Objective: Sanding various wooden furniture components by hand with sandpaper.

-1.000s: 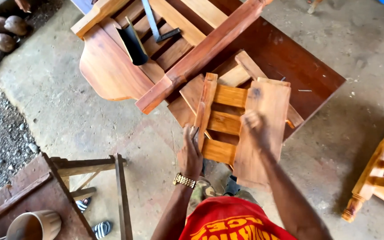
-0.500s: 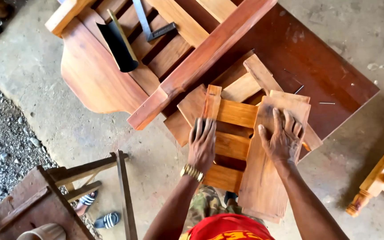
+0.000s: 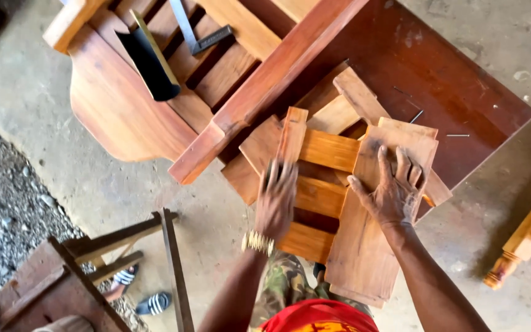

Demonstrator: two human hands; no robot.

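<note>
Fingers (image 3: 401,169) of the right hand (image 3: 394,197) are spread wide and pressed flat on the wide board (image 3: 364,246), nothing being gripped. The left hand (image 3: 276,200) is laid palm down, fingers extended and close together, on the narrow upright rail (image 3: 292,135) of a small slatted wooden frame (image 3: 327,150); a gold wristband (image 3: 257,242) is worn on that wrist. The frame is seen lying over the near edge of a dark reddish table top (image 3: 462,80), the wide board being set along its right side and overhanging toward the person. A long wooden beam (image 3: 265,92) lies diagonally just beyond the frame. Loose nails (image 3: 417,115) are noted on the table top. A concrete floor (image 3: 93,178) lies below.
</note>
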